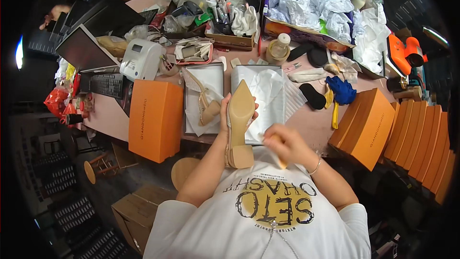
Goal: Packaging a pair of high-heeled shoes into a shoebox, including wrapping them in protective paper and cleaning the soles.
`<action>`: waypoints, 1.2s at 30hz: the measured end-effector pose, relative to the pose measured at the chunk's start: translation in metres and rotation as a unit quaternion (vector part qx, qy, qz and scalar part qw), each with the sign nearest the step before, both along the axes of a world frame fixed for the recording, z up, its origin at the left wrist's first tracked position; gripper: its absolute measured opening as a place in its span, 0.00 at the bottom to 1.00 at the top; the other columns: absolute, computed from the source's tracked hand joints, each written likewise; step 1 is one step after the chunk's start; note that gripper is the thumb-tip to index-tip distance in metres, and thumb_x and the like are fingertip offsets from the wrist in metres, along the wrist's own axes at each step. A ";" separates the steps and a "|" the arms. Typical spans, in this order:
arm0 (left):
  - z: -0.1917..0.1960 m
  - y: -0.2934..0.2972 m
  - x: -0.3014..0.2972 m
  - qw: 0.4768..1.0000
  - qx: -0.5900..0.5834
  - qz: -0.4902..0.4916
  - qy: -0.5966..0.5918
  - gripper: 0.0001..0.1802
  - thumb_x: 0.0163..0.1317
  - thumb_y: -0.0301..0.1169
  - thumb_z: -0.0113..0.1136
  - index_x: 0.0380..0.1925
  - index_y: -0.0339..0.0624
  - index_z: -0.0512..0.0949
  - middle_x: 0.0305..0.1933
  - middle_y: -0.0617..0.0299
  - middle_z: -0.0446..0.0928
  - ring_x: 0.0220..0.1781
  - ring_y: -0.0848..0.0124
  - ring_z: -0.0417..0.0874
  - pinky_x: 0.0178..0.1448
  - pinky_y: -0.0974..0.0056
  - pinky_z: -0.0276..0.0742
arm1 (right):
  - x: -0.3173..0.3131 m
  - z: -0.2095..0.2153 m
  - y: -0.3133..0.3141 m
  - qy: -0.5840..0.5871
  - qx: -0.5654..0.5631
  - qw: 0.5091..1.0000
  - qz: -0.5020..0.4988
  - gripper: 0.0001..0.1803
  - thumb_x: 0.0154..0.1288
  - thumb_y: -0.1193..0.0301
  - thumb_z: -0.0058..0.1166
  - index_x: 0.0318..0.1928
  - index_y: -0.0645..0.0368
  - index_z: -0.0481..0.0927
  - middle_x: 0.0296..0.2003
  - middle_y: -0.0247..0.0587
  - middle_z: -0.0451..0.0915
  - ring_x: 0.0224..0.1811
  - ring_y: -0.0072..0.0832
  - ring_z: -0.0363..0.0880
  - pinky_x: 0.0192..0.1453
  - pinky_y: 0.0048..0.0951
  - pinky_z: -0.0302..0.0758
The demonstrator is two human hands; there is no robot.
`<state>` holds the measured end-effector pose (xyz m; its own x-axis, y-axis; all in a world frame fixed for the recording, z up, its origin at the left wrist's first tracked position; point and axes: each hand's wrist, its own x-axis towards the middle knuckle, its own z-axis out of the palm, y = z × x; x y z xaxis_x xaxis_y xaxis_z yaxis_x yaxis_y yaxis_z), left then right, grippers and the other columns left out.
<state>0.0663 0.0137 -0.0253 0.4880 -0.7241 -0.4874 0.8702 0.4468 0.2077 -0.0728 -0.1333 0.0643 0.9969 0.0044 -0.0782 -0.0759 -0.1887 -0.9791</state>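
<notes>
My left hand (224, 121) is closed around a beige pointed-toe heeled shoe (241, 108). The shoe's sole faces up, with the toe pointing away from me and the block heel near my shirt. Just right of the heel, my right hand (291, 145) is curled around a small yellowish piece (281, 162), blurred and too unclear to name. A matching shoe (207, 100) lies on its side in an open shoebox part (218, 74) on the left. Beside it, behind the held shoe, is another open box part (235, 73) lined with white tissue paper (263, 88).
Orange shoeboxes stand at left (154, 120) and right (360, 127), with a row of more boxes (421, 139) farther right. A glass bottle (279, 50), a blue cloth (341, 90) and black pads (312, 97) lie beyond. A label printer (140, 61) and a keyboard (106, 85) sit left.
</notes>
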 end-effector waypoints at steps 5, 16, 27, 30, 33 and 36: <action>-0.004 -0.005 -0.009 1.000 0.024 0.011 0.005 0.31 0.61 0.58 0.47 0.45 0.39 0.75 0.43 0.54 0.77 0.42 0.61 0.80 0.43 0.59 0.78 | 0.020 0.016 0.043 -0.158 -0.237 0.941 0.181 0.08 0.60 0.66 0.55 0.30 0.55 0.72 0.26 0.35 0.74 0.27 0.34 0.78 0.25 0.34 0.73; -0.019 0.012 -0.011 0.998 -0.001 0.057 0.019 0.31 0.62 0.55 0.48 0.48 0.37 0.73 0.45 0.52 0.76 0.43 0.60 0.79 0.44 0.58 0.79 | 0.029 -0.007 0.052 -0.146 -0.299 0.933 0.138 0.08 0.55 0.68 0.56 0.29 0.57 0.71 0.22 0.38 0.74 0.20 0.35 0.77 0.20 0.35 0.71; 0.049 -0.008 0.028 0.988 0.020 0.058 -0.139 0.36 0.62 0.58 0.42 0.51 0.34 0.72 0.46 0.51 0.76 0.41 0.61 0.81 0.41 0.60 0.80 | -0.003 -0.025 0.008 -0.060 -0.213 0.971 -0.092 0.07 0.63 0.69 0.55 0.33 0.59 0.76 0.25 0.42 0.78 0.22 0.36 0.77 0.25 0.34 0.71; 0.077 -0.017 0.048 0.974 -0.023 0.049 -0.221 0.38 0.62 0.58 0.40 0.53 0.30 0.69 0.47 0.48 0.75 0.42 0.60 0.81 0.42 0.59 0.81 | -0.009 0.001 -0.004 0.005 -0.121 0.979 -0.162 0.04 0.62 0.74 0.56 0.33 0.61 0.76 0.25 0.41 0.77 0.21 0.32 0.75 0.25 0.30 0.71; 0.090 -0.038 0.049 0.967 -0.045 0.073 -0.241 0.38 0.62 0.57 0.41 0.53 0.29 0.69 0.47 0.48 0.74 0.43 0.59 0.80 0.41 0.59 0.81 | -0.003 0.031 0.007 -0.144 -0.161 0.965 -0.146 0.04 0.59 0.75 0.59 0.32 0.60 0.76 0.23 0.38 0.74 0.21 0.30 0.75 0.24 0.31 0.70; 0.080 -0.052 0.041 0.967 -0.059 0.055 -0.243 0.38 0.62 0.57 0.41 0.53 0.29 0.68 0.48 0.47 0.74 0.44 0.58 0.79 0.40 0.58 0.80 | 0.004 0.050 0.023 -0.268 -0.339 0.902 0.026 0.06 0.58 0.69 0.58 0.30 0.55 0.75 0.23 0.35 0.74 0.23 0.36 0.75 0.25 0.35 0.70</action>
<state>0.1074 -0.0380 0.0551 0.7154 -0.6918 -0.0978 0.6285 0.5760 0.5228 -0.0683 -0.1107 0.1141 0.8921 0.1837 0.4128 0.3997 -0.7469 -0.5314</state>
